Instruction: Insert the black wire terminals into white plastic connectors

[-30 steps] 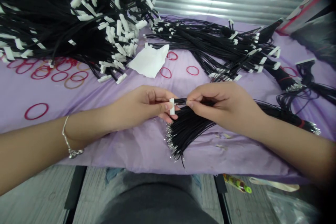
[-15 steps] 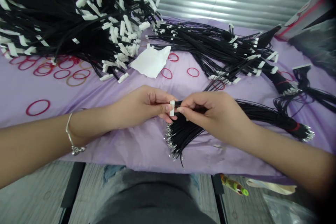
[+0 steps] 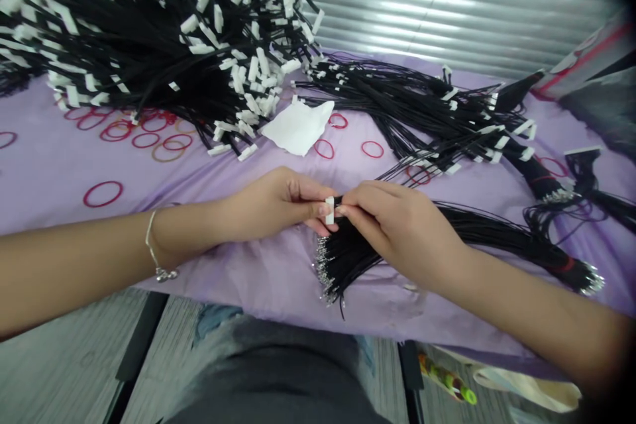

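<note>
**White connector housing pinched between two hands at the table's near edge**

The left hand (image 3: 293, 204) has thumb and fingers closed on a small white connector housing (image 3: 329, 211), its long side upright in the view; the thumb flattens against one face, probably to steady so slight a part. At three o'clock, nearly touching it, the right hand (image 3: 405, 215) pinches thumb and forefinger together, seemingly on the thin black wires (image 3: 338, 200) beside the housing; the tips hide how many. The close grip suggests control over limp, flexible strands.

Just under the hands, a black wire bundle (image 3: 355, 258) fans out, its bright metal terminals (image 3: 324, 271) bristling at six o'clock, presumably laid there for short reach. The bundle's far end lies between three and four o'clock, cinched by a red band (image 3: 565, 266) that gathers the strands into a tight sheaf with silvery tips.

At eleven o'clock rests a creased, matte white paper scrap (image 3: 298, 127). Toward ten o'clock rises a tangled heap of connector-ended cables (image 3: 144, 53), with loose red and tan rubber bands (image 3: 116, 132) at its foot, apparently handy for bundling. Between one and two o'clock, flatter wire harnesses (image 3: 417, 103) spread across the wrinkled, faintly glossy purple cloth (image 3: 238, 278). Beyond, towards one o'clock, a ribbed silvery surface (image 3: 422, 0) catches light.
</note>
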Tool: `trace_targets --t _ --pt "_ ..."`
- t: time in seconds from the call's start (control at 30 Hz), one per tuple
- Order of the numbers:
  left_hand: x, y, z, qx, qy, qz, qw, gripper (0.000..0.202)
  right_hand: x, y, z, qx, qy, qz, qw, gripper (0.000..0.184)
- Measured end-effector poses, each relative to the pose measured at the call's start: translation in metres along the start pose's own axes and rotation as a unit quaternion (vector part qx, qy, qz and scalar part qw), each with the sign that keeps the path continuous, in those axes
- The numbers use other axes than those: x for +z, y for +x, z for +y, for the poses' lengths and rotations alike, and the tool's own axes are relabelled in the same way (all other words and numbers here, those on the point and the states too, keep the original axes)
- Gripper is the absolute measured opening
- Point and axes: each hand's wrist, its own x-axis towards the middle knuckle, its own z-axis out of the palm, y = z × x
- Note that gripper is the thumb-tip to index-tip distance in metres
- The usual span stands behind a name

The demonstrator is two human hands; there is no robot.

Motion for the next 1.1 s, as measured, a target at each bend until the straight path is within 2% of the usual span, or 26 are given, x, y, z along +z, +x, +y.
trace_targets --t 0.1,0.23,0.3,0.4,0.47,0.53,0.77,1.0,1.1 --pt "0.000 0.003 0.001 0.008 -0.012 0.022 1.000 0.017 -0.005 -0.002 0.003 -0.057 -0.120 0.041 0.990 0.017" --pt "-0.002 0.008 0.000 0.023 -0.057 0.106 0.992 0.010 -0.012 -0.008 0.003 -0.076 -0.203 0.141 0.966 0.014" --pt "-0.004 0.009 -0.002 0.016 -0.085 0.123 0.989 0.009 -0.013 -0.010 0.004 -0.072 -0.178 0.113 0.975 0.013" --pt "-0.004 0.009 -0.003 0.009 -0.080 0.118 0.990 0.007 -0.010 -0.008 0.010 -0.026 -0.071 -0.021 0.997 0.013" --pt "-0.004 0.009 -0.002 0.008 -0.053 0.116 0.992 0.008 -0.010 -0.005 0.016 -0.012 0.012 -0.088 0.996 0.012" --pt "-0.003 0.008 0.000 0.005 -0.030 0.114 0.993 0.009 -0.011 -0.003 0.021 -0.025 0.075 -0.114 0.990 0.010" --pt "-0.003 0.006 -0.001 0.012 -0.025 0.117 0.993 0.008 -0.019 -0.001 0.018 0.001 0.206 -0.098 0.974 0.009" --pt "-0.005 0.005 -0.005 0.029 -0.040 0.108 0.993 0.007 -0.019 -0.003 0.013 0.067 0.219 -0.049 0.972 0.012" --pt "-0.005 0.005 -0.005 0.024 -0.051 0.106 0.993 0.006 -0.019 -0.003 0.010 0.074 0.225 -0.037 0.971 0.013"
